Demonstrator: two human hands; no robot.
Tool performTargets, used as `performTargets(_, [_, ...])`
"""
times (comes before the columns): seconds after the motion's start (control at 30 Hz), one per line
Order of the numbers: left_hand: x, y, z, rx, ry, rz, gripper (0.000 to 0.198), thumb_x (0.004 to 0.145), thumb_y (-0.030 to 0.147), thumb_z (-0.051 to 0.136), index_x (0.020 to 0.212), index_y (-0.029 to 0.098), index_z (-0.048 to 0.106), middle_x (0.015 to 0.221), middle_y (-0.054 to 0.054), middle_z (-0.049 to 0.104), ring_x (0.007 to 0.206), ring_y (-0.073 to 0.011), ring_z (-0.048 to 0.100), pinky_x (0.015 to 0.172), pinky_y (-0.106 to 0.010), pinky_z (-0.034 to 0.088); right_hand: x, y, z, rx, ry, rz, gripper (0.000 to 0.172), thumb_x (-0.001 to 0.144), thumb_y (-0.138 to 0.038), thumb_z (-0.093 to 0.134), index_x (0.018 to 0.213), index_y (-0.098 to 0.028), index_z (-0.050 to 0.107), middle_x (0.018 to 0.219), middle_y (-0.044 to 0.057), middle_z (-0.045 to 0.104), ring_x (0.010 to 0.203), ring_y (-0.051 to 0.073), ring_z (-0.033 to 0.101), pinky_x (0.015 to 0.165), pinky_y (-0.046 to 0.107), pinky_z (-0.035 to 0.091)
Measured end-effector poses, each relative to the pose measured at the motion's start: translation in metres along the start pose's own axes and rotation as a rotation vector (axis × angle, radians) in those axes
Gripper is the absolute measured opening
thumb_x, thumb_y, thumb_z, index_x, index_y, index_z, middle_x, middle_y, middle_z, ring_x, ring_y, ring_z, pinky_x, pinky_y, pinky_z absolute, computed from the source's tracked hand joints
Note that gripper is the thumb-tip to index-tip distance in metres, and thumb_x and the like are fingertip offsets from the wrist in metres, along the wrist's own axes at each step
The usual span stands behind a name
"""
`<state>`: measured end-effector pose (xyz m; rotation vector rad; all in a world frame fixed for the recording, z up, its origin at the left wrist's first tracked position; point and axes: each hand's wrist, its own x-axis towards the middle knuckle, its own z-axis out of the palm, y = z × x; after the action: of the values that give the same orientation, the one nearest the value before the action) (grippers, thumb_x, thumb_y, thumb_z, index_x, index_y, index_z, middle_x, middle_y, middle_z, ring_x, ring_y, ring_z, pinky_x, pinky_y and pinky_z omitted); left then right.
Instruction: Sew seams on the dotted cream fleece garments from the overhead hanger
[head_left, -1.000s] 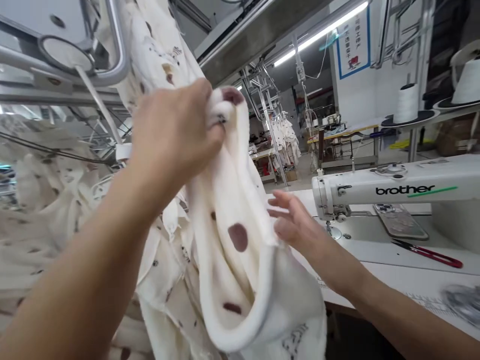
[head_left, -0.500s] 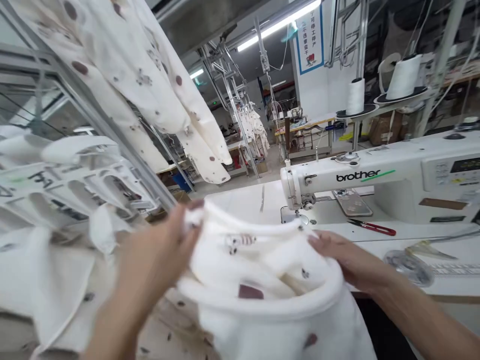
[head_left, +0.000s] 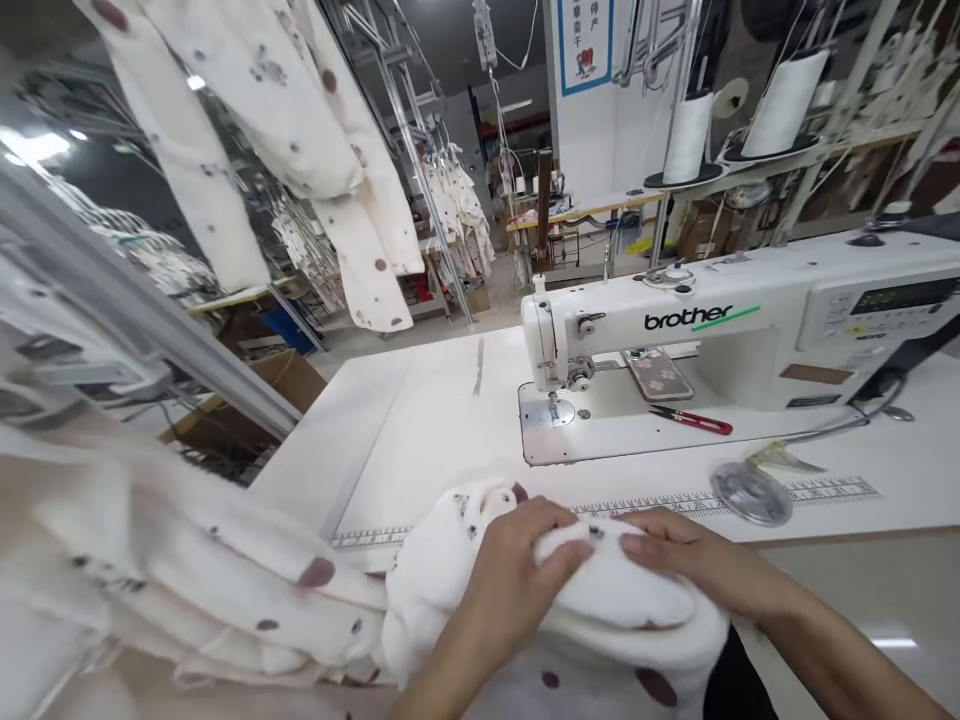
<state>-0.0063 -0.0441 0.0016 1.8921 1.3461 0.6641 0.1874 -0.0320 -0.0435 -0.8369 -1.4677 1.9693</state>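
Pinching the cloth (head_left: 600, 600), the left hand (head_left: 521, 560) and right hand (head_left: 697, 555) sit just apart along its fold, which runs crosswise at the table's (head_left: 442, 410) near edge; the needle (head_left: 553, 404) stands beyond, nearer the left.

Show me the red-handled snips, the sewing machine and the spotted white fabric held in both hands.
Red-handled snips (head_left: 706, 424): head view, on the red handle.
Sewing machine (head_left: 769, 350): head view, on the white body, right of the logo.
Spotted white fabric (head_left: 622, 590): head view, on a bunched fold.
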Motion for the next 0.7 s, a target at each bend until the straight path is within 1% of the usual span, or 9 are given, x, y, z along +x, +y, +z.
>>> performTargets(0.07, [-0.007, -0.003, 0.003, -0.021, -0.005, -0.038, 0.010, 0.075, 0.028, 0.059, 0.074, 0.019, 0.062, 0.076, -0.001, 0.064, 0.072, -0.0164, 0.057, 0.068, -0.026, 0.043, 0.000, 0.003, -0.005, -0.076, -0.067, 0.064, 0.047, 0.078, -0.059, 0.052, 0.076, -0.013, 0.059, 0.067, 0.000, 0.049, 0.061, 0.012, 0.045, 0.056, 0.021, 0.037])
performTargets(0.1, [-0.010, -0.004, 0.003, -0.027, -0.002, -0.056, 0.009, 0.075, 0.027, 0.059, 0.073, 0.019, 0.063, 0.075, -0.001, 0.064, 0.071, -0.0163, 0.057, 0.068, -0.026, 0.043, 0.001, 0.002, -0.005, -0.145, -0.049, 0.048, 0.045, 0.080, -0.058, 0.049, 0.078, -0.013, 0.059, 0.068, 0.000, 0.050, 0.061, 0.012, 0.045, 0.055, 0.021, 0.037])
performTargets(0.2, [-0.015, -0.006, 0.003, 0.004, 0.024, -0.070, 0.012, 0.078, 0.026, 0.054, 0.077, 0.020, 0.064, 0.075, -0.002, 0.063, 0.072, -0.0165, 0.057, 0.067, -0.026, 0.043, 0.006, -0.007, 0.004, -0.385, 0.151, -0.155, 0.033, 0.087, -0.046, 0.045, 0.102, -0.020, 0.058, 0.095, 0.005, 0.056, 0.086, 0.017, 0.051, 0.070, 0.025, 0.041])
performTargets(0.27, [-0.015, -0.006, 0.002, 0.055, 0.034, -0.028, 0.016, 0.081, 0.025, 0.049, 0.080, 0.021, 0.065, 0.079, -0.003, 0.061, 0.074, -0.0168, 0.057, 0.065, -0.026, 0.044, 0.008, -0.014, 0.015, -0.483, 0.204, -0.280, 0.029, 0.088, -0.036, 0.045, 0.113, -0.025, 0.054, 0.112, 0.005, 0.053, 0.102, 0.019, 0.048, 0.082, 0.028, 0.040])
performTargets(0.33, [-0.014, -0.006, 0.002, 0.086, 0.069, 0.027, 0.018, 0.082, 0.024, 0.046, 0.083, 0.021, 0.064, 0.083, -0.004, 0.060, 0.076, -0.0169, 0.057, 0.064, -0.026, 0.044, 0.009, -0.018, 0.023, -0.533, 0.185, -0.315, 0.023, 0.088, -0.031, 0.045, 0.105, -0.026, 0.059, 0.105, 0.004, 0.058, 0.097, 0.018, 0.052, 0.081, 0.027, 0.041])
performTargets(0.43, [-0.012, -0.008, 0.004, 0.088, 0.123, 0.069, 0.016, 0.082, 0.023, 0.047, 0.083, 0.021, 0.063, 0.080, -0.003, 0.061, 0.074, -0.0161, 0.057, 0.065, -0.026, 0.045, 0.010, -0.022, 0.025, -0.561, 0.235, -0.261, 0.014, 0.085, -0.029, 0.050, 0.084, -0.022, 0.063, 0.082, 0.001, 0.063, 0.078, 0.015, 0.055, 0.068, 0.024, 0.042])
performTargets(0.53, [-0.012, -0.008, 0.004, 0.110, 0.112, 0.118, 0.014, 0.082, 0.022, 0.049, 0.083, 0.021, 0.063, 0.076, -0.003, 0.061, 0.071, -0.0154, 0.057, 0.065, -0.026, 0.046, 0.013, -0.027, 0.017, -0.413, 0.177, -0.156, 0.015, 0.081, -0.031, 0.056, 0.073, -0.018, 0.058, 0.067, -0.002, 0.057, 0.063, 0.011, 0.050, 0.055, 0.020, 0.038])
performTargets(0.63, [-0.013, -0.007, 0.002, 0.156, 0.090, 0.243, 0.013, 0.082, 0.019, 0.049, 0.081, 0.020, 0.062, 0.077, -0.004, 0.060, 0.073, -0.0158, 0.056, 0.066, -0.027, 0.045, 0.024, -0.028, 0.009, -0.086, 0.020, 0.012, 0.023, 0.073, -0.035, 0.064, 0.068, -0.015, 0.054, 0.057, -0.004, 0.051, 0.050, 0.007, 0.046, 0.047, 0.017, 0.035])
performTargets(0.7, [-0.013, -0.007, 0.001, 0.161, 0.115, 0.310, 0.014, 0.081, 0.015, 0.048, 0.080, 0.020, 0.060, 0.086, -0.006, 0.060, 0.076, -0.0159, 0.055, 0.067, -0.028, 0.046, 0.032, -0.024, 0.009, 0.100, -0.062, 0.127, 0.027, 0.067, -0.037, 0.068, 0.065, -0.014, 0.054, 0.051, -0.005, 0.049, 0.043, 0.006, 0.043, 0.042, 0.016, 0.034])
